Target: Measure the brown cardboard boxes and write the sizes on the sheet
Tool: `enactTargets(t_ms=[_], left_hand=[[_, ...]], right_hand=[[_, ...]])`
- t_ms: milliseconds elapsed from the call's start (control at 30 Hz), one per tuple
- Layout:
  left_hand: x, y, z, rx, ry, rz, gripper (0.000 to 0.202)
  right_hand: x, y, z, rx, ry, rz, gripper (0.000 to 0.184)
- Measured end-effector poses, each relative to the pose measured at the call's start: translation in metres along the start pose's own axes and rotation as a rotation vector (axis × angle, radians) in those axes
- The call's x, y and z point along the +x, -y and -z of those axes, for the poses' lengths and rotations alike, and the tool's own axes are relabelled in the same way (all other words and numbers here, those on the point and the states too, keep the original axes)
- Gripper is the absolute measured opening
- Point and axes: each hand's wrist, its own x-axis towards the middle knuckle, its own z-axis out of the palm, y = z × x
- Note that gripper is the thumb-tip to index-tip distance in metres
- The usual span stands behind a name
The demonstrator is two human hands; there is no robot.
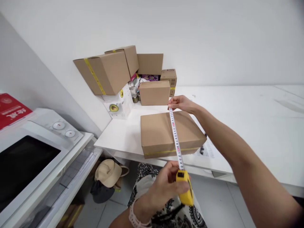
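Observation:
My left hand (163, 186) is wrapped round the yellow case of a tape measure (185, 190), in front of the table's near edge. Its white blade (175, 136) runs out over the top of a closed cardboard box (156, 128). At the far side of that box, my right hand (180, 104) pinches the end of the blade between thumb and fingers. The box lies flat on the white table, with yellow tape along its near side. A black strap hangs below the tape measure's case.
More cardboard boxes (154, 93) stand at the back, some stacked on a white box (117, 109) with avocado pictures. To the left is a white microwave (45, 136) with a red box (13, 109) on it. A beige cap (109, 172) lies below. Paper (209, 149) sits beside the near box.

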Motion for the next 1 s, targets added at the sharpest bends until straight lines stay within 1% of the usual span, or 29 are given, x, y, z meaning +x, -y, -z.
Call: enactTargets(t_ms=[67,133,200,267,333,400,467,533,600,700,767,833,933,1000], left_hand=[[0.014,0.005,-0.017,-0.013,-0.104,-0.068,0.059],[0.021,0.005,-0.028,-0.015,-0.144,-0.103,0.058],[0.023,0.006,-0.032,-0.009,-0.142,-0.122,0.058],[0.022,0.008,-0.033,-0.01,-0.115,-0.136,0.059],[0.019,0.012,-0.034,-0.025,-0.092,-0.135,0.066],[0.018,0.015,-0.036,-0.052,-0.1,-0.11,0.079],[0.016,0.017,-0.037,-0.067,-0.114,-0.079,0.092],[0.015,0.019,-0.039,-0.064,-0.113,-0.057,0.102],[0.013,0.019,-0.041,-0.049,-0.101,-0.039,0.108],[0.01,0.017,-0.042,-0.037,-0.084,-0.01,0.11],[0.01,0.014,-0.042,-0.037,-0.075,0.002,0.109],[0.012,0.01,-0.041,-0.035,-0.08,0.009,0.11],[0.02,0.001,-0.038,-0.035,-0.137,-0.019,0.109],[0.027,-0.004,-0.037,-0.044,-0.186,-0.052,0.103]], right_hand=[[0.015,-0.013,-0.004,-0.033,0.008,0.015,0.037],[0.022,-0.023,-0.006,-0.082,0.013,0.023,0.034],[0.026,-0.03,-0.009,-0.106,0.012,-0.02,0.034],[0.028,-0.034,-0.011,-0.097,0.012,-0.094,0.036],[0.026,-0.035,-0.012,-0.087,0.004,-0.15,0.036],[0.016,-0.033,-0.012,-0.095,0.005,-0.153,0.034],[-0.001,-0.026,-0.012,-0.082,-0.015,-0.115,0.032],[-0.016,-0.016,-0.012,-0.047,-0.038,-0.081,0.03],[-0.025,-0.005,-0.014,-0.039,-0.044,-0.083,0.028],[-0.031,0.009,-0.018,-0.063,-0.031,-0.115,0.029],[-0.039,0.011,-0.021,-0.038,-0.038,-0.12,0.03],[-0.054,0.01,-0.023,0.016,-0.054,-0.123,0.033],[-0.069,0.006,-0.023,0.071,-0.061,-0.137,0.04],[-0.065,0.003,-0.021,0.071,-0.047,-0.147,0.04]])
